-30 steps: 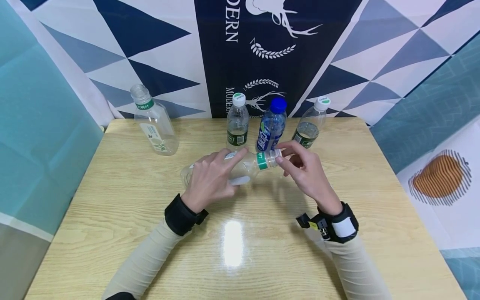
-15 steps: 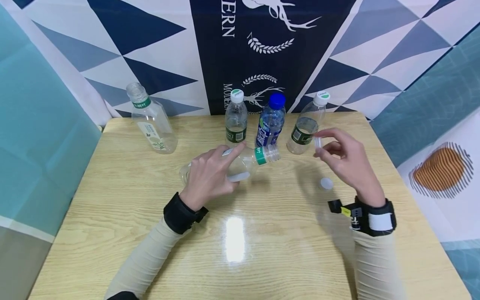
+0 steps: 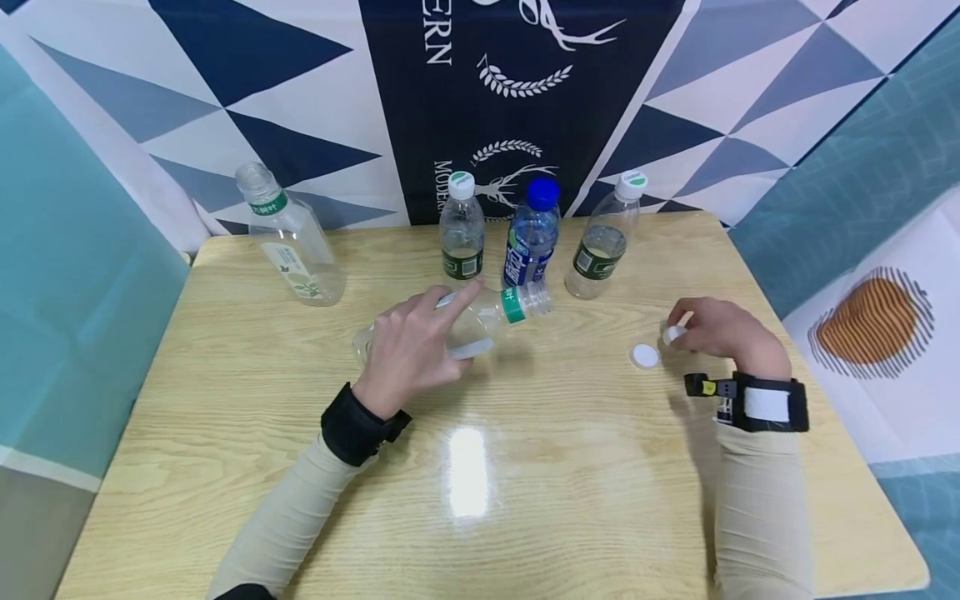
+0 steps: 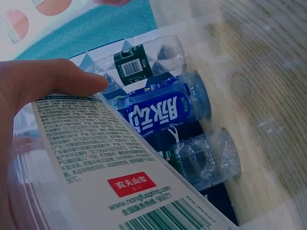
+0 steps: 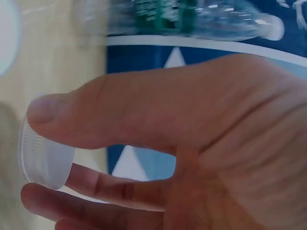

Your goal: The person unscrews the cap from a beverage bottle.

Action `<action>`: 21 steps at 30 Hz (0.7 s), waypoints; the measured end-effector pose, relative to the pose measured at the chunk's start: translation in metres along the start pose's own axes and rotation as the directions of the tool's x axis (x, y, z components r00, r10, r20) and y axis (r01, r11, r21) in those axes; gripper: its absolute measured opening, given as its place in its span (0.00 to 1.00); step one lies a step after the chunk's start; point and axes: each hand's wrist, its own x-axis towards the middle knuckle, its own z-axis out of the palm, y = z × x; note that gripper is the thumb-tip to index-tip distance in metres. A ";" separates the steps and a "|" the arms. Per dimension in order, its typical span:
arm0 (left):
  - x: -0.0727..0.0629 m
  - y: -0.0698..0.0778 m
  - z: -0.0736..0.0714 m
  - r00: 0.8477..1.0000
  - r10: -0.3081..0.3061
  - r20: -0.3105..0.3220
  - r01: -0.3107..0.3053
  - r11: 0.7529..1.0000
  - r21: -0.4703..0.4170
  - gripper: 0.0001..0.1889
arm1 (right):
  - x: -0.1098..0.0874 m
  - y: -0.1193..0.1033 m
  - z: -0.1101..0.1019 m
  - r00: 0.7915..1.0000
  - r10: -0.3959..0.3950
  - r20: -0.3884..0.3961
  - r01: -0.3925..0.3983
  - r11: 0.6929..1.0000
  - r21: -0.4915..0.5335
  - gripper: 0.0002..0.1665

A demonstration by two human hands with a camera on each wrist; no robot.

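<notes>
White cap [image 3: 673, 335], seemingly part-covered by right fingers [image 3: 692, 307]

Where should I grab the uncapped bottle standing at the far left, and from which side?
Try gripping the uncapped standing bottle round its mid-body, coming from the near side, perhaps with the left hand once free. It stands upright, its body is wider than the open neck, and the patterned cloth rises behind it.

1. The right hand [image 5: 206, 115] pinches a ribbed white cap [image 5: 41, 160] between thumb [image 5: 91, 115] and fingers [image 5: 120, 189].
2. Above the thumb shows 1 clear bottle [image 5: 218, 21] with a green label [image 5: 165, 14].
3. The pale desk [image 5: 57, 57] adjoins a blue-and-white backdrop [image 5: 136, 55].
4. The left edge crops a pale disc [image 5: 6, 38].
</notes>
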 end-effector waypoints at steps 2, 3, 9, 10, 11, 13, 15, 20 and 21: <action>-0.001 0.000 0.000 1.000 0.000 0.001 0.000 1.000 -0.001 0.53 | 0.006 0.003 0.004 0.999 -0.016 0.031 0.016 1.000 0.017 0.22; -0.001 0.000 0.000 1.000 0.000 0.000 0.000 1.000 -0.001 0.53 | 0.009 0.003 0.006 0.999 -0.021 0.044 0.020 0.999 0.025 0.22; 0.000 -0.001 -0.002 1.000 -0.002 -0.015 0.002 1.000 0.004 0.53 | 0.017 0.001 0.012 0.997 -0.006 0.078 0.004 1.000 0.026 0.26; 0.000 -0.001 -0.002 1.000 -0.001 -0.016 0.001 1.000 0.004 0.52 | 0.017 0.001 0.012 0.997 0.002 0.076 -0.004 1.000 0.022 0.26; 0.001 -0.001 -0.002 1.000 0.000 -0.016 0.000 1.000 0.004 0.52 | 0.017 0.000 0.013 0.997 0.012 0.073 -0.013 1.000 0.020 0.26; 0.002 -0.001 -0.002 1.000 0.004 -0.015 -0.004 1.000 0.003 0.52 | 0.016 0.000 0.014 0.997 0.028 0.066 -0.029 1.000 0.009 0.26; 0.003 0.000 -0.001 1.000 0.007 -0.009 -0.007 1.000 0.005 0.51 | 0.016 -0.001 0.014 0.997 0.043 0.063 -0.043 0.999 -0.001 0.27; 0.002 0.000 -0.002 1.000 0.004 0.003 -0.004 1.000 0.006 0.52 | 0.012 0.001 0.013 0.996 0.050 0.069 -0.049 0.999 -0.017 0.28; 0.001 -0.001 -0.002 1.000 0.001 0.005 -0.001 1.000 0.005 0.52 | 0.010 0.001 0.012 0.996 0.053 0.066 -0.052 0.998 -0.019 0.28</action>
